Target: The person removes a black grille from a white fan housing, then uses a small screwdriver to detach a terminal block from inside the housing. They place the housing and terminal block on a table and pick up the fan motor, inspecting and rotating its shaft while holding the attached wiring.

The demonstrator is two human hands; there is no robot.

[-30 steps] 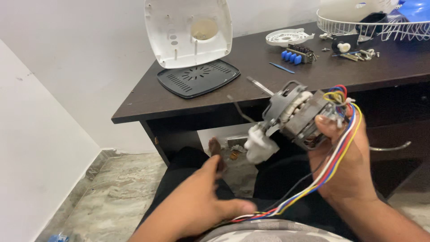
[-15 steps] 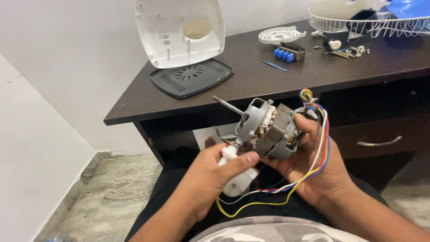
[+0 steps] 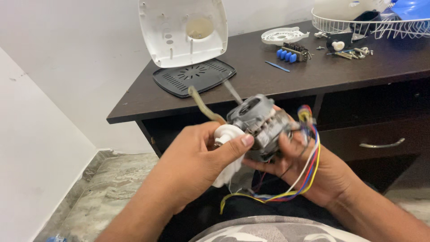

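The person holds a grey metal fan motor with a thin shaft (image 3: 257,121) in front of the dark wooden desk (image 3: 286,80), above the lap. The left hand (image 3: 197,166) has its fingers closed around the white plastic gearbox part (image 3: 226,154) of the motor. The right hand (image 3: 313,172) supports the motor from below, fingers curled, it seems, around the blurred body, and the bundle of coloured wires (image 3: 309,166) hangs over its palm.

grey metal motor (image 3: 260,123), white plastic gearbox (image 3: 226,154), dark matt wood desk (image 3: 313,74).
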